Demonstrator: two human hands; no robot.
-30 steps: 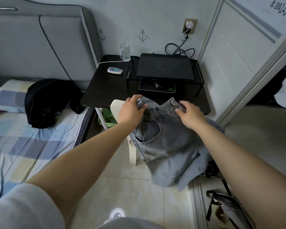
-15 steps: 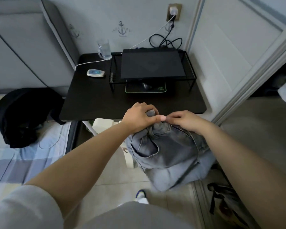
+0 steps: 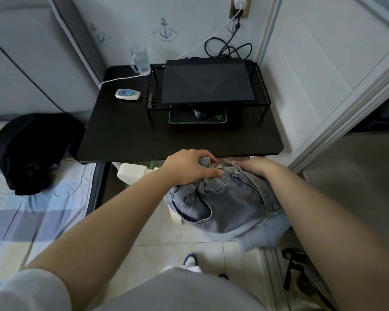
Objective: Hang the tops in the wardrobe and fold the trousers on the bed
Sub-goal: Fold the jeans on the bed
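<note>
A pair of grey-blue jeans hangs bunched in front of me, just below the front edge of the black desk. My left hand grips the waistband by the button. My right hand holds the waistband on the other side of the open zip, its fingers partly hidden in the denim. The bed with a blue and yellow checked sheet lies to the left, and a black garment is heaped on it near the headboard. The wardrobe's sliding door stands at the right.
The black desk carries a wire stand with a closed laptop, a glass mug and a small white device. A white stool stands under the desk. A dark-strapped bag lies on the floor at the lower right.
My two hands have come together on the jeans' waistband, bunching the denim. The view has shifted forward and down towards the desk.
</note>
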